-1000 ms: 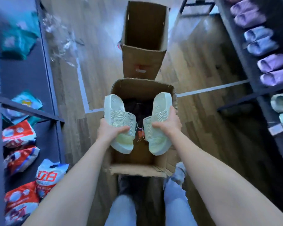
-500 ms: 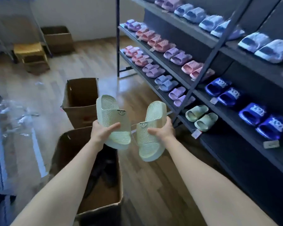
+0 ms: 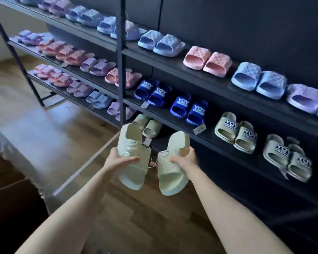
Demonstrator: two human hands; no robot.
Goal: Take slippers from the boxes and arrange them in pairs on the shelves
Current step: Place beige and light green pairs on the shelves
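The left hand (image 3: 117,162) curls around one pale green foam slipper (image 3: 131,143), thumb across its ribbed strap. The right hand (image 3: 184,159) grips the matching pale green slipper (image 3: 173,173) the same way. Both slippers are held side by side in the air above the wooden floor (image 3: 44,129). They are in front of the dark metal shelves (image 3: 120,61), just below a similar green pair (image 3: 147,125) on a lower shelf.

I've swung from the box (image 3: 9,198), now at eight o'clock; the slippers (image 3: 129,139) now hang before the shelves (image 3: 200,78) at one o'clock.
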